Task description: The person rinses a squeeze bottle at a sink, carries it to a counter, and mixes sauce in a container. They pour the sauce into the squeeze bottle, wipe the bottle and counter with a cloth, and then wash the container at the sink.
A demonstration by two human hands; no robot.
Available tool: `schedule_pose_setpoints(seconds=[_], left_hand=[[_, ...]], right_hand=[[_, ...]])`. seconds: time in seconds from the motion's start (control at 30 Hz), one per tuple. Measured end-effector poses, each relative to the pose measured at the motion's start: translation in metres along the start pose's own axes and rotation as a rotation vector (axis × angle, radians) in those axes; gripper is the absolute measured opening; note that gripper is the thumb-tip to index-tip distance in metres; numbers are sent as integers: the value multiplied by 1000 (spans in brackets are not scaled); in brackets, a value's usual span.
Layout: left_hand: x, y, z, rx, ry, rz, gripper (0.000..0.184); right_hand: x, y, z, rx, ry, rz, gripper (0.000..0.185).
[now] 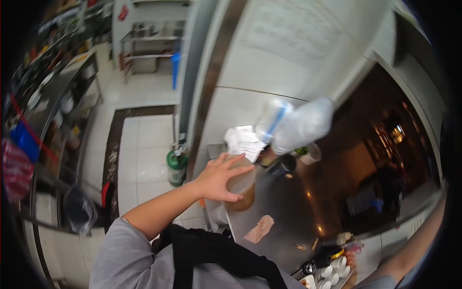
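My left hand (222, 179) is over a round tub (243, 200) with a pale lid, its thumb and fingers spread across the lid. The tub has brownish contents and sits at the near left edge of a metal counter (284, 212). A crumpled beige piece (260, 229) lies on the counter in front of the tub. My right forearm (409, 241) reaches up along the right edge of the view; the hand is out of sight.
Behind the tub are papers (244, 142), a clear plastic bag (305, 125), a dark container (284, 166) and a cup (312, 154). White cups (332, 272) stand at the counter's lower right. A green gas cylinder (177, 167) is on the floor to the left.
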State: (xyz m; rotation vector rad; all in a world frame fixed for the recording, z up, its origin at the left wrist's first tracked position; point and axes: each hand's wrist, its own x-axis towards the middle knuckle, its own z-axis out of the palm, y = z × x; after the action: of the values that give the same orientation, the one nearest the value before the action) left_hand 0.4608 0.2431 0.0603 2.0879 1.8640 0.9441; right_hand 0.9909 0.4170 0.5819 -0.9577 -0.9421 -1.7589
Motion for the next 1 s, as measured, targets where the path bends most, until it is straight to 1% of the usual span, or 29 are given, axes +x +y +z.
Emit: schedule_pose_setpoints(seconds=[0.03,0.07,0.1,0.13,0.17,0.2,0.23,0.27,0.3,0.33,0.37,0.4,0.43,0.47,0.5,0.53,0.6,0.63,0.7,0.73,0.8,0.83,0.9,0.93,1.0], left_hand=[[-18,-9,-14,-10,14,-51,90],[-34,-17,-27,-63,45,-63,91],[-49,-26,-38,-114,80,-67,92],[-65,-40,-47,-123,101,-95,92],[-84,-56,-57,-129,172,-98,92],[-101,-72,-69,-132,242,-97,92],[-119,-85,-84,-111,274,-137,93],[-135,-97,-99,-107,289,-157,93],[-152,-110,-113,-38,301,-246,93],[-168,-126,-127,33,309,-331,93],[-185,-145,-139,82,325,-377,93],[-200,-163,-152,98,330,-387,93],[-214,-180,-165,174,348,-424,93],[-228,-198,-177,244,361,-462,93],[-240,-215,-190,307,359,-495,92],[-249,-231,-202,311,358,-511,92],[-263,-258,-227,405,324,-583,91],[-267,-272,-238,412,329,-593,91],[-269,-298,-258,412,330,-605,90],[-267,-311,-268,402,338,-599,90],[-258,-338,-284,420,333,-598,90],[-253,-354,-291,410,350,-579,90],[-239,-387,-303,396,374,-548,90],[-230,-404,-309,407,367,-554,90],[-211,-439,-322,409,422,-534,90]], right_hand=[[-8,-21,-17,68,66,28,49],[-22,-44,-34,221,108,69,47],[-45,-83,-60,467,30,129,46],[-69,-124,-89,703,-94,205,45],[-100,-166,-120,938,-288,289,44],[-130,-210,-153,1116,-555,292,43],[-162,-251,-190,1431,-917,215,36],[-160,-308,-253,1320,-1196,-93,28],[-197,-350,-289,1702,-1601,108,23],[-238,-389,-310,1735,-1903,-118,20],[-264,-428,-346,1632,-2148,-162,22],[-300,-461,-377,1629,-2120,-339,25],[-341,-488,-405,1686,-2118,-387,26],[-360,-515,-432,1597,-2196,-580,30],[-379,-534,-456,1576,-2323,-527,30],[-409,-554,-470,1862,-2359,-430,30],[-463,-589,-491,1864,-2370,-526,30],[-456,-603,-497,1885,-2371,-541,30],[-438,-625,-509,1672,-2080,-711,32],[-445,-641,-515,1699,-2083,-712,32],[-474,-669,-526,1473,-2160,-891,34],[-504,-678,-530,1492,-2169,-892,34],[-533,-705,-537,1451,-2261,-881,34],[-545,-725,-539,1427,-2300,-872,33],[-565,-772,-545,1420,-2347,-851,32]])
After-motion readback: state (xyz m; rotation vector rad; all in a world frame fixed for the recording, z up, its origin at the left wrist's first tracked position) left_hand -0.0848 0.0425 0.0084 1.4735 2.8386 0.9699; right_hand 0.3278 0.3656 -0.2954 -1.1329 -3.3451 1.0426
